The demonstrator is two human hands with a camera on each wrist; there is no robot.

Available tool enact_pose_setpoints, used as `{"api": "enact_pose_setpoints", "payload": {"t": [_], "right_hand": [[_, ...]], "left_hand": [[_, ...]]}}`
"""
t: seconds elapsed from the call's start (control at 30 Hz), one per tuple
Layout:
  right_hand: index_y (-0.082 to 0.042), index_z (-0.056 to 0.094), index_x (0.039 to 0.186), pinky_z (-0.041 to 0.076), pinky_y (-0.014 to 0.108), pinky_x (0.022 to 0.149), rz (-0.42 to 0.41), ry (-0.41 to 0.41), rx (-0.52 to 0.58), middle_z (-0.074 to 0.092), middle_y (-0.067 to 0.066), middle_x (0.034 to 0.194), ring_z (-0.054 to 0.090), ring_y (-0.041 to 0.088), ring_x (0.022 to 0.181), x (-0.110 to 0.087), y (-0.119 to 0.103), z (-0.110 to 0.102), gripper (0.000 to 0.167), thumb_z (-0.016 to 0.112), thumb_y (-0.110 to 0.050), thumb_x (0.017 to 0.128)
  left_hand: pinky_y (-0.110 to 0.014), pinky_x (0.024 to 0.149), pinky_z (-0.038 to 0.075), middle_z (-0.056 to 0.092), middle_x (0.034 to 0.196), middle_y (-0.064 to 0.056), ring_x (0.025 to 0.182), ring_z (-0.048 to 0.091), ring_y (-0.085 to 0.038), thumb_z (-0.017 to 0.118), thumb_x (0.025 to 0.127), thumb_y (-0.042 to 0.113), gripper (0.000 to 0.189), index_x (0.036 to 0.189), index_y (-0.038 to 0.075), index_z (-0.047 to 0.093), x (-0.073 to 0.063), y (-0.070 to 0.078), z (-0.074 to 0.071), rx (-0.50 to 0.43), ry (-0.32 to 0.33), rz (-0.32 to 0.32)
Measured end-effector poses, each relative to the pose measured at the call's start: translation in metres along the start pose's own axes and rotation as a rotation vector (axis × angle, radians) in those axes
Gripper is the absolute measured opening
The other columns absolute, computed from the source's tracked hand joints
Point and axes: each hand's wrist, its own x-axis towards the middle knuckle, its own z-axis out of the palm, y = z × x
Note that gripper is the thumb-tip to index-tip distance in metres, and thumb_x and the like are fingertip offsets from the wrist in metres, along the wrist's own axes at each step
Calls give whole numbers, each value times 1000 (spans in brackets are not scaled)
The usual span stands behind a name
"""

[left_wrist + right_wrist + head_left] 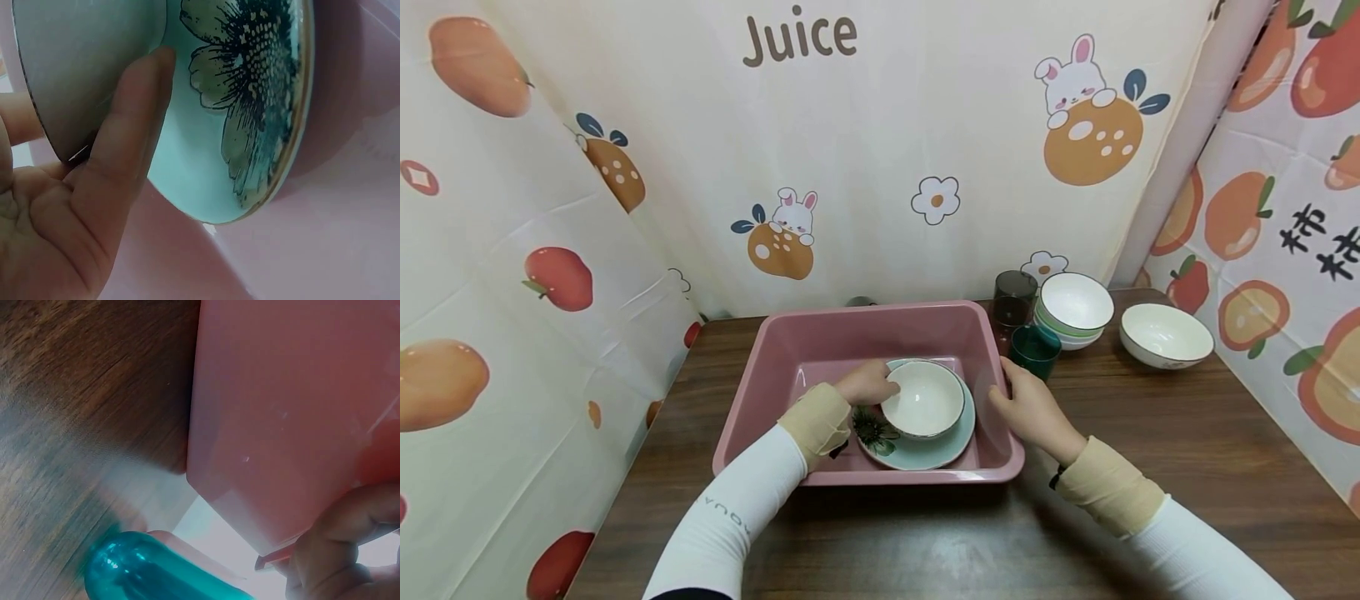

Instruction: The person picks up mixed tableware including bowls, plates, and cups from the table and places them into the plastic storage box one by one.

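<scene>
My left hand (868, 384) reaches into a pink plastic basin (737, 408) and pinches the left rim of a white bowl (928, 400). In the left wrist view the thumb and fingers lie on either side of the dark rim of the bowl (81, 75). The bowl sits over a pale blue plate (917, 457) with a dark flower print (256, 62). At the basin's right side, my right hand (1030, 408) grips the rim, fingers curled over it. The right wrist view shows the basin's outer wall (281, 425) beside that hand.
Just right of the basin stand a teal cup (1035, 352) and a dark glass (1013, 298). Behind them are stacked bowls (1077, 304), and another white bowl (1167, 333) sits farther right on the wooden table (1180, 442). Printed curtains (880, 150) hang around the table.
</scene>
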Motion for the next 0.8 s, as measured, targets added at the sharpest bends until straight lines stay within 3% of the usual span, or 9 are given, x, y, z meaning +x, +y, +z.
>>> {"api": "enact_pose_setpoints", "payload": {"t": [0.1,0.2,0.37,0.47,0.63,0.8], "right_hand": [[6,46,136,59,44,74,5,-1,5,66,26,112,67,28,88,0,0,0,46,51,-8,93],[6,47,135,59,45,73,6,-2,6,66,26,112,67,27,87,0,1,1,45,52,-7,93],[6,48,134,59,46,74,7,-2,14,66,26,112,67,27,86,1,1,1,43,52,-7,93],[5,48,133,59,45,74,7,-1,16,66,26,111,67,27,86,1,1,1,43,52,-7,93],[6,48,134,59,45,74,9,2,10,66,26,112,67,27,86,1,1,1,43,52,-6,93],[6,47,135,59,45,74,11,2,7,65,27,112,67,27,87,1,1,1,45,53,-6,93]], "left_hand": [[-40,64,60,64,84,-13,58,64,-17,52,95,11,26,112,-7,60,0,1,0,-27,-11,-6],[-38,64,59,64,87,-14,63,64,-18,52,96,16,27,111,-6,59,-1,3,-1,21,18,-11],[-37,79,54,65,112,-19,94,63,-25,53,97,25,36,116,-5,59,-3,8,-6,150,129,2],[-41,91,51,63,121,-20,110,60,-30,53,97,26,41,125,-4,56,-6,12,-8,170,186,16],[-46,100,47,59,130,-20,120,57,-33,52,98,29,46,133,-1,50,-14,20,-16,138,279,38],[-47,105,43,54,140,-15,126,53,-30,54,98,34,53,141,4,44,-29,26,-34,66,340,111]]}}
